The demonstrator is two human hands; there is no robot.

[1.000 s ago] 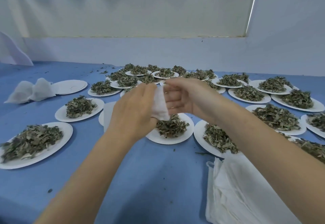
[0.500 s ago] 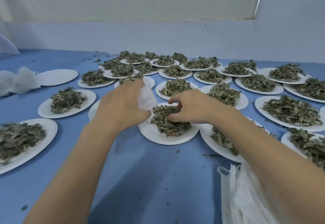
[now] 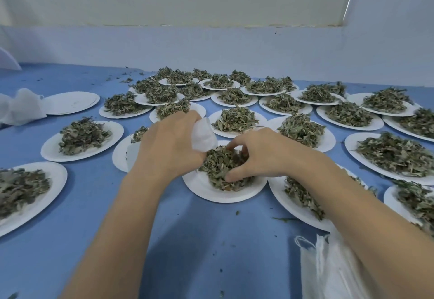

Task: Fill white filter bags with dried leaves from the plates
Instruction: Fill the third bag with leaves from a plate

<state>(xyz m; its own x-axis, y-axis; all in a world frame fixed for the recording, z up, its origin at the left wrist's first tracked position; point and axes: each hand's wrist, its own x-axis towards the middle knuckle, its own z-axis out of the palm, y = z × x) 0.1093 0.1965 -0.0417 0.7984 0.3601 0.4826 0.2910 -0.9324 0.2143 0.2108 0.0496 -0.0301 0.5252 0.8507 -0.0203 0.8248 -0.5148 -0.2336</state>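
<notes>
The left hand (image 3: 169,148) grasps a white filter bag (image 3: 203,134), its fingers curled round the lower part so that the open top sticks up just beside the heap of dried leaves (image 3: 223,166). That heap lies on a white paper plate (image 3: 211,191) near the middle of the blue desk (image 3: 187,240), somewhat toward the near edge. The right hand (image 3: 260,155) is down in the same heap, fingers and thumb curled into the leaves and gathering a clump of them; the fingertips are partly buried, so how much it holds cannot be told.

Many more plates of leaves (image 3: 397,155) cover the desk from its middle out to the right edge and back toward the far edge, set close together and some overlapping. Toward the left edge stand two further heaped plates (image 3: 82,137), one behind the other, and beyond them a stack of bare plates (image 3: 72,102). Just beside that stack, at the left edge, lie filled white bags (image 3: 22,108). At the near right corner, partly under the right forearm, lies a pile of flat unfilled bags (image 3: 328,268). Loose leaf crumbs (image 3: 237,213) are scattered over the blue surface, more of them near the far left corner. A pale wall (image 3: 211,47) rises behind the far edge
</notes>
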